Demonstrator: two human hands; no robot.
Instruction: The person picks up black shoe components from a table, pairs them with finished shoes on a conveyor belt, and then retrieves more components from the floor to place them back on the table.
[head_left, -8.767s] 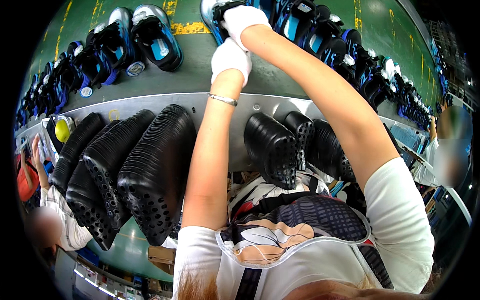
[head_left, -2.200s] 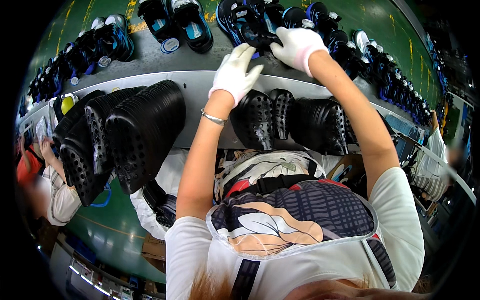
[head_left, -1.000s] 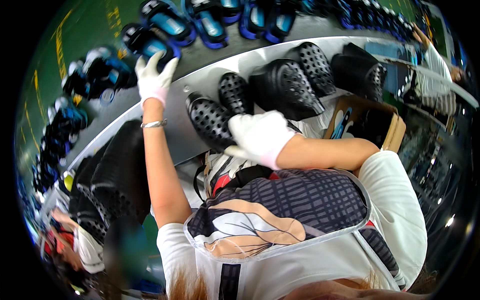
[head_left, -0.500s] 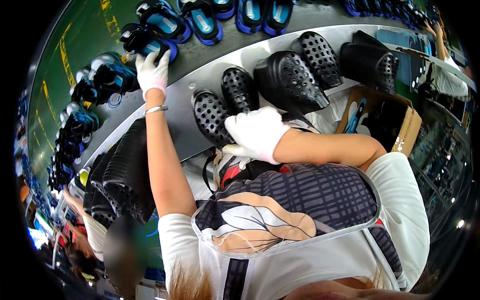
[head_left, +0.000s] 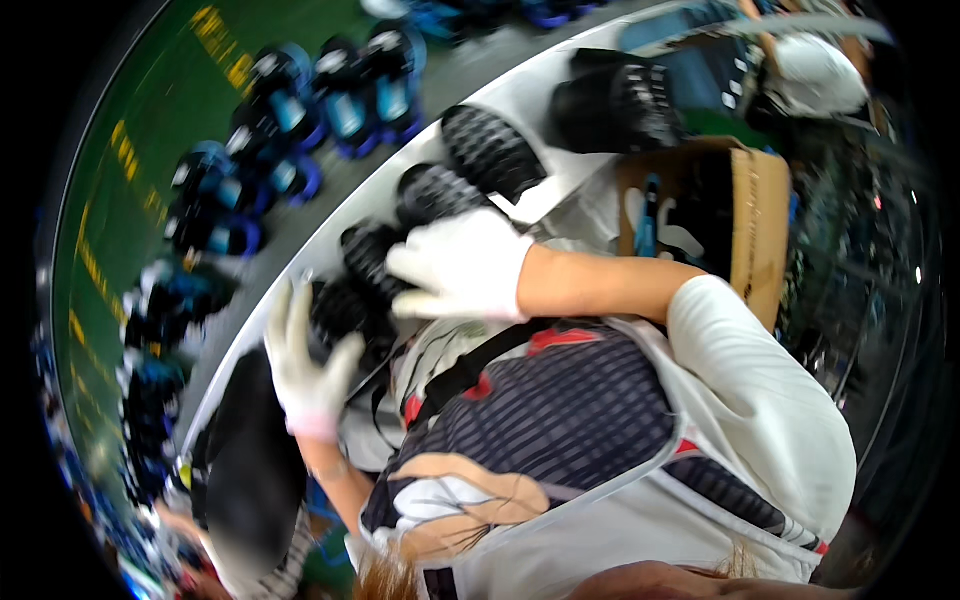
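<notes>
My left hand (head_left: 305, 370), in a white glove, is raised near the edge of the metal ledge with its fingers spread and nothing in them. Beside it sits a dark perforated shoe-shaped piece (head_left: 345, 315), blurred by motion. My right hand (head_left: 465, 265), gloved as well, reaches over a second black perforated piece (head_left: 372, 255). Its fingers are stretched and apart; whether they touch the piece I cannot tell. Farther along the ledge stand another studded-looking black piece (head_left: 435, 192) and a larger thick black one (head_left: 492, 150).
Beyond the ledge (head_left: 530, 80), black-and-blue sneakers (head_left: 345, 105) stand in rows on a grey surface. A cardboard box (head_left: 757, 225) is at right, next to a dark block (head_left: 615, 105). Tall black pieces (head_left: 250, 430) are at lower left. Other people work at both sides.
My left hand has let go of a sneaker on the far surface and drawn back toward me. My right hand's fingers have opened out. The whole view has turned.
</notes>
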